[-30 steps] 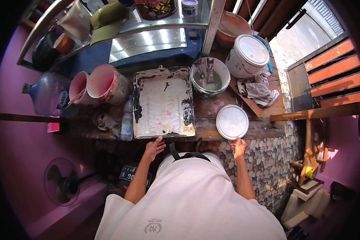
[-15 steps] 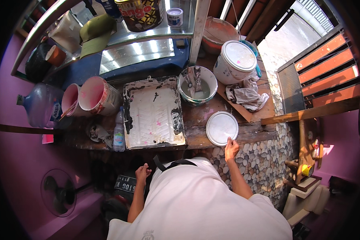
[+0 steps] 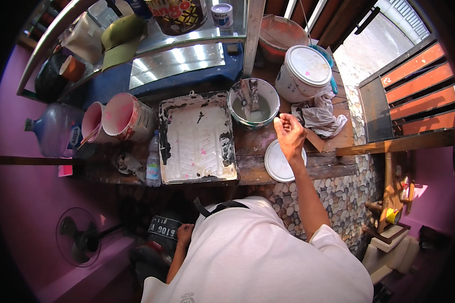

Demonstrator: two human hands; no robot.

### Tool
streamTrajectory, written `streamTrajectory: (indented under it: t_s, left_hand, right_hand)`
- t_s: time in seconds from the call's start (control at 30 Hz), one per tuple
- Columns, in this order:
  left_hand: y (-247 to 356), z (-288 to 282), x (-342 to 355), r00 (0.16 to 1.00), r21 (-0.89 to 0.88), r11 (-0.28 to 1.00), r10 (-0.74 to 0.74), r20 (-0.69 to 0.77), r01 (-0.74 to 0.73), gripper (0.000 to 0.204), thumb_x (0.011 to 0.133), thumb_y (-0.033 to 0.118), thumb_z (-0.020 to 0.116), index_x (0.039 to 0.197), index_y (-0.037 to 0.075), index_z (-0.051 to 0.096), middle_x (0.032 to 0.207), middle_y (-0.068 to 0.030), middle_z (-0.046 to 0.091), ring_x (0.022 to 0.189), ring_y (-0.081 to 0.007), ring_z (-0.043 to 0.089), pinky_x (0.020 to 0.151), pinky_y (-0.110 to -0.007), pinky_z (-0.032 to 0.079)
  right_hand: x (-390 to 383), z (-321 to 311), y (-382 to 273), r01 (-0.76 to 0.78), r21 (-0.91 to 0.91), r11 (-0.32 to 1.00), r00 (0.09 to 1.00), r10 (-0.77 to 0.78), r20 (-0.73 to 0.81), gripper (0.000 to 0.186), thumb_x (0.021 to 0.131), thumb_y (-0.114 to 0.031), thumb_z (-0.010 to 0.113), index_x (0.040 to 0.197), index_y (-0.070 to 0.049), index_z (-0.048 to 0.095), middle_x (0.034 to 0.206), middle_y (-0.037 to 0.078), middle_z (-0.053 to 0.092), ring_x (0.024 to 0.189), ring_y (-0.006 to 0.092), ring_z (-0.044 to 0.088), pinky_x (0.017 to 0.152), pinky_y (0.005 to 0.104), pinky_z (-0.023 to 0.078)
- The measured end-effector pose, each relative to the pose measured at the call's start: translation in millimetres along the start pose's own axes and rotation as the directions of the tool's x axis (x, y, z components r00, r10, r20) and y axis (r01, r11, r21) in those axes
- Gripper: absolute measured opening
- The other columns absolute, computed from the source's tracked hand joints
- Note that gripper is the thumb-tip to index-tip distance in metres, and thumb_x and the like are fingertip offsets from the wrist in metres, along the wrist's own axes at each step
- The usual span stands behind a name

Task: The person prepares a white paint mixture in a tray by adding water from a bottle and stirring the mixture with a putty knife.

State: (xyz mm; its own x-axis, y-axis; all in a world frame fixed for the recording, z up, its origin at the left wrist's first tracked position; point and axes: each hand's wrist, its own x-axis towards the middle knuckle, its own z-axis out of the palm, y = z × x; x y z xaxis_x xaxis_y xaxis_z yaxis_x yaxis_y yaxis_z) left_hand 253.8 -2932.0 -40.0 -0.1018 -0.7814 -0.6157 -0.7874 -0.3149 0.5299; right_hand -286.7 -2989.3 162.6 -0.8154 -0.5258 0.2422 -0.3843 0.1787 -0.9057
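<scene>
Bucket (image 3: 269, 92): white, on the wooden bench (image 3: 250, 146), holding cloudy liquid.
Brushes (image 3: 246, 98): paint-crusted, leaning inside the bucket, presumably steeped so they remain soft.
Right hand (image 3: 291, 137): beside the bucket's near right rim, thumb and fingertips together, nothing visible between; contact unclear.
Lid (image 3: 277, 162): nearer the body than the bucket, lying flat, partly behind the right hand.
Paint tray (image 3: 194, 139): left of the bucket, face up, presumably so its pan holds paint.
Left hand (image 3: 185, 233): well apart from the bucket, beside the white shirt (image 3: 258, 247), curled; whether fingers grip anything, cannot tell.
</scene>
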Motion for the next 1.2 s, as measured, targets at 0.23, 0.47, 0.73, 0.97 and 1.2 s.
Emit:
streamTrajectory:
  t_s: [0.23, 0.47, 0.73, 0.97, 1.2]
  left_hand:
    - [27, 9, -13, 0.994, -0.039, 0.995, -0.093, -0.066, 0.091, 0.030, 0.077, 0.028, 0.068, 0.089, 0.000, 0.068, 0.080, -0.0124, 0.068, 0.075, -0.0190, 0.065, 0.070, -0.030, 0.050]
    - [-4, 29, -34, 0.988, -0.183, 0.978, -0.119, -0.098, 0.099, 0.024, 0.079, 0.024, 0.068, 0.085, 0.000, 0.067, 0.080, -0.0108, 0.068, 0.075, -0.0177, 0.065, 0.071, -0.030, 0.050]
    - [-18, 39, -37, 0.979, -0.043, 0.989, -0.146, -0.143, 0.141, 0.033, 0.077, 0.035, 0.066, 0.090, 0.004, 0.068, 0.086, -0.0146, 0.068, 0.082, -0.0272, 0.066, 0.076, -0.035, 0.050]
    - [-19, 45, -27, 0.950, -0.227, 0.939, -0.290, -0.117, 0.258, 0.032, 0.075, 0.034, 0.067, 0.090, 0.005, 0.069, 0.089, -0.0146, 0.068, 0.085, -0.0266, 0.065, 0.076, -0.034, 0.050]
    - [-5, 35, -31, 0.943, -0.248, 0.924, -0.321, -0.089, 0.291, 0.032, 0.074, 0.033, 0.068, 0.089, 0.005, 0.069, 0.088, -0.0135, 0.068, 0.087, -0.0260, 0.065, 0.078, -0.034, 0.050]
  right_hand:
    - [75, 70, -6, 0.016, -0.589, 0.808, 0.909, 0.233, 0.345, 0.049, 0.068, -0.034, 0.076, 0.093, 0.006, 0.064, 0.094, 0.024, 0.065, 0.093, 0.0368, 0.063, 0.081, 0.0409, 0.050]
    - [79, 112, 28, 0.007, -0.617, 0.787, 0.891, 0.276, 0.362, 0.079, 0.060, -0.042, 0.081, 0.109, 0.010, 0.047, 0.108, 0.026, 0.059, 0.105, 0.0371, 0.058, 0.087, 0.0410, 0.048]
    - [74, 122, 26, -0.068, -0.556, 0.828, 0.920, 0.267, 0.285, 0.080, 0.062, -0.038, 0.079, 0.114, 0.009, 0.040, 0.112, 0.031, 0.056, 0.109, 0.0411, 0.054, 0.093, 0.0412, 0.042]
    - [80, 131, 32, -0.134, -0.543, 0.829, 0.917, 0.311, 0.248, 0.072, 0.056, -0.032, 0.078, 0.112, 0.004, 0.049, 0.104, 0.025, 0.062, 0.101, 0.0367, 0.059, 0.089, 0.0386, 0.045]
    - [74, 132, 25, -0.087, -0.455, 0.886, 0.926, 0.239, 0.291, 0.061, 0.054, -0.026, 0.074, 0.108, -0.002, 0.059, 0.101, 0.018, 0.065, 0.099, 0.0336, 0.060, 0.088, 0.0378, 0.044]
